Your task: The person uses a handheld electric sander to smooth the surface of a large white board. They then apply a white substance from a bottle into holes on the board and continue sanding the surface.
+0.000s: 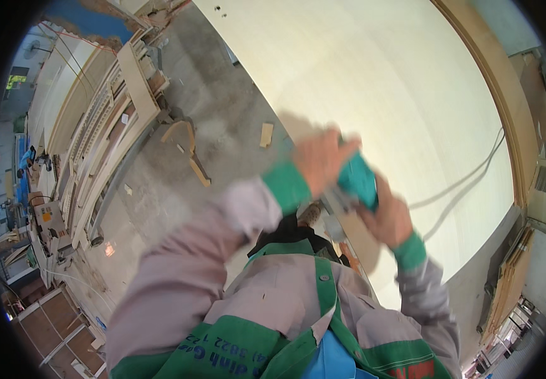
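Both hands grip a teal power tool (357, 178) over the near left edge of a large pale board (405, 82). My left hand (321, 159) is wrapped over the tool's left and upper side. On its right side, my right hand (388, 216) is closed around the lower end. Motion blurs the tool and the fingers, so its exact kind and whether it touches the board cannot be made out. A thin dark cord (462, 182) crosses the board to the right of my hands, with a shadow beside it.
Stacked boards and wood strips (106, 136) stand at the left. Wood offcuts (192, 148) and a small block (266, 134) lie on the grey floor (210, 82). A brown edge (491, 57) borders the board's far right. More panels (506, 287) lean at the right.
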Tool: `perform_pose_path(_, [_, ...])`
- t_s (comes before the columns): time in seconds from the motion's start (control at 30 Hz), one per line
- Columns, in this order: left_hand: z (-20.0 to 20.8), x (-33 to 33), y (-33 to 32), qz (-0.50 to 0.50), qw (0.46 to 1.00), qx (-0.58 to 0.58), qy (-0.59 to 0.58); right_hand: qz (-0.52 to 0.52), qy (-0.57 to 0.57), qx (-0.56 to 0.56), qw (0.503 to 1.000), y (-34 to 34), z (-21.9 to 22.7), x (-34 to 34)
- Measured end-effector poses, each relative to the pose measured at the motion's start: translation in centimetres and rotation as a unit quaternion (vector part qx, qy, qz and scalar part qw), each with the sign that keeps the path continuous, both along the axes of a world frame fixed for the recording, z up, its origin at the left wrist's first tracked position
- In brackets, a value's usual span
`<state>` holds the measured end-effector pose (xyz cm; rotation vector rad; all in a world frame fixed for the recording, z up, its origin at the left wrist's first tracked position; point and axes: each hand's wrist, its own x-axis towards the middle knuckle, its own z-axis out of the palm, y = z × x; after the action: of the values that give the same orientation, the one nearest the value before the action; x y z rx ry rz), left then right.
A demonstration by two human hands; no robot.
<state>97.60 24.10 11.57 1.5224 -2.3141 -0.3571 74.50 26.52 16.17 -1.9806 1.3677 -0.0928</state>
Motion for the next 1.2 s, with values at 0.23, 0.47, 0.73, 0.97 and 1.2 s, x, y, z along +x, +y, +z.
perform_pose_path(0.23, [1.8, -0.6, 8.3, 0.012, 0.985, 0.039, 0.167, -0.012, 0.048, 0.066, 0.997, 6.4, 2.3, 0.4])
perform_pose_path(0.47, [1.5, 13.2, -2.8, 0.04, 0.989, 0.063, 0.131, 0.014, 0.053, 0.084, 0.995, -5.3, 1.6, 13.8])
perform_pose_path(0.73, [0.5, 34.8, -22.0, 0.043, 0.997, 0.056, 0.018, 0.04, 0.017, 0.036, 0.998, -23.9, -0.5, 34.3])
perform_pose_path(0.97, [1.7, 43.1, -41.8, 0.051, 0.997, -0.02, -0.054, 0.03, -0.059, -0.048, 0.997, -41.3, -1.3, 43.4])
perform_pose_path(1.2, [-0.2, 36.1, -31.1, -0.057, 0.998, 0.034, 0.024, -0.047, -0.013, 0.018, 0.999, -27.5, -0.9, 34.3])
